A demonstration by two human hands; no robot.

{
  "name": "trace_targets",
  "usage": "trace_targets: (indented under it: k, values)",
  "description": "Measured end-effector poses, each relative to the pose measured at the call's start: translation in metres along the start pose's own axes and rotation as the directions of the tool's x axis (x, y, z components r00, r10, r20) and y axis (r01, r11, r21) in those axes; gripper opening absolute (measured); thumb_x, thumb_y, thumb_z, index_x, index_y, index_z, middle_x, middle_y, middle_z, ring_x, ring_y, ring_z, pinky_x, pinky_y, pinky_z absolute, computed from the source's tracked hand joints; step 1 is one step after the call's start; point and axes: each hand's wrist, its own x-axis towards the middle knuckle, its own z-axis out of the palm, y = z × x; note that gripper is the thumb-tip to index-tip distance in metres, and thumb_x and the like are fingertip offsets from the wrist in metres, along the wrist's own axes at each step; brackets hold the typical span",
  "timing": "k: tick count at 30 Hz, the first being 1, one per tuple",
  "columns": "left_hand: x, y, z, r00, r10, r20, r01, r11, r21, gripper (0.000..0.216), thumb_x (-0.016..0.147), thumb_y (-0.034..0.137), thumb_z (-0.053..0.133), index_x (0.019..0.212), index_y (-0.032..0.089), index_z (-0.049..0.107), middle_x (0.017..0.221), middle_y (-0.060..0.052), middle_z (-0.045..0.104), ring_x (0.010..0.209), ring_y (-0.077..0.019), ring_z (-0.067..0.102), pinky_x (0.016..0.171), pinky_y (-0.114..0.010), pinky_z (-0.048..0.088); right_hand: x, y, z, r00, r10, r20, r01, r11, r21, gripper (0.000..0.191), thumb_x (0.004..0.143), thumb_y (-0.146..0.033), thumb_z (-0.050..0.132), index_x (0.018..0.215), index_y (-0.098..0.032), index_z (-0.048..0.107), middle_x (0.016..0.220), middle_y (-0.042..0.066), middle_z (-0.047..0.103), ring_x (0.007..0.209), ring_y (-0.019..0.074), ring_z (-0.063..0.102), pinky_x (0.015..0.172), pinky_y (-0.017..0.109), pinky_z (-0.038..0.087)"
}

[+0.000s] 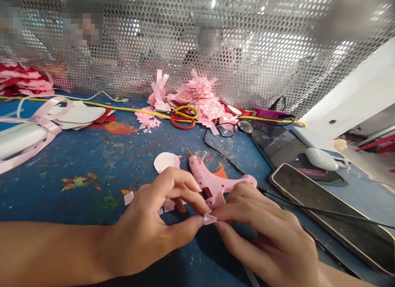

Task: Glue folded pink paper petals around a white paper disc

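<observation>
Between my two hands is a small folded piece of pale pink ribbon. My left hand pinches it at its left end with thumb and fingertips. Thumb and forefinger of my right hand close on its right end. Just beyond my fingers a pink hot glue gun lies on the table, its nozzle pointing away. Behind my left hand rests a pale rounded cutout with pink bits along its right edge. A small pink square lies left of that hand; more pink pieces are partly hidden under it.
Scissors, eyeglasses and a pile of pink ribbon pieces lie along the perforated metal panel. A phone and black cord are at right. A ribbon roll and white cutouts lie left.
</observation>
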Motion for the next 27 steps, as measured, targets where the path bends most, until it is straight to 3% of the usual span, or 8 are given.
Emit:
trace_targets:
  k: [4, 10, 27]
  values:
    - [0.0004, 0.0011, -0.0003, 0.999, 0.049, 0.000, -0.049, 0.998, 0.043, 0.023, 0.080, 0.018, 0.065, 0.095, 0.028, 0.051, 0.084, 0.005, 0.068, 0.073, -0.0101, 0.064, 0.067, -0.020, 0.049, 0.0004, -0.0003, -0.0013, 1.000, -0.003, 0.008, 0.003, 1.000, -0.014, 0.016, 0.079, -0.007, 0.054, 0.078, -0.020, 0.062, 0.062, -0.002, 0.065, 0.060, 0.0101, 0.058, 0.059, 0.024, 0.049]
    - [0.0008, -0.0005, -0.0004, 0.994, 0.106, 0.026, -0.106, 0.994, 0.017, 0.036, 0.078, 0.008, 0.063, 0.099, 0.030, 0.044, 0.081, 0.012, 0.069, 0.071, -0.0060, 0.064, 0.067, -0.016, 0.048, -0.0004, 0.0002, 0.0007, 1.000, -0.008, -0.013, 0.008, 1.000, 0.006, 0.014, 0.077, -0.005, 0.056, 0.077, -0.018, 0.061, 0.061, -0.002, 0.063, 0.059, 0.0095, 0.056, 0.059, 0.025, 0.047]
    - [0.0005, 0.0019, 0.0011, 0.985, 0.170, -0.013, -0.168, 0.981, 0.095, 0.035, 0.074, 0.006, 0.063, 0.096, 0.027, 0.045, 0.079, 0.011, 0.068, 0.070, -0.0050, 0.065, 0.067, -0.014, 0.049, -0.0033, -0.0009, -0.0001, 1.000, -0.005, 0.004, 0.005, 1.000, 0.028, 0.015, 0.076, -0.003, 0.056, 0.074, -0.018, 0.060, 0.059, -0.002, 0.062, 0.060, 0.0096, 0.052, 0.060, 0.026, 0.047]
